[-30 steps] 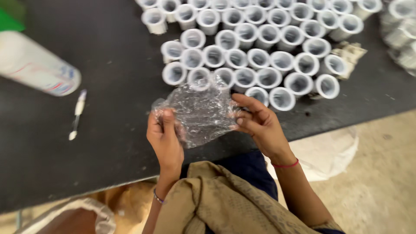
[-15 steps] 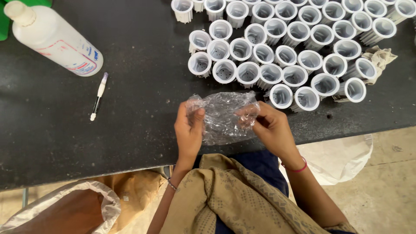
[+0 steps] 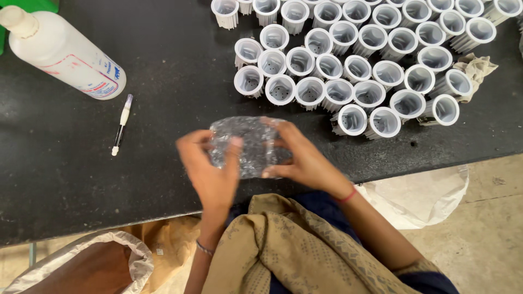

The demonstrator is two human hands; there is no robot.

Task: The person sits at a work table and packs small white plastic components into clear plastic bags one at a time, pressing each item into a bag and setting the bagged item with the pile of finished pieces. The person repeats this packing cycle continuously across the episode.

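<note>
Both hands hold one crumpled clear plastic bag [image 3: 248, 146] above the near edge of the black worktop [image 3: 71, 179]. The left hand [image 3: 210, 171] grips its left side, thumb on top; the right hand [image 3: 302, 160] pinches its right side with closed fingers. White ribbed plastic cups [image 3: 354, 60] stand packed in rows toward the far right corner. A white bottle [image 3: 65, 51] with a pale printed label lies at the far left edge, a white pen [image 3: 122, 124] beside it.
</note>
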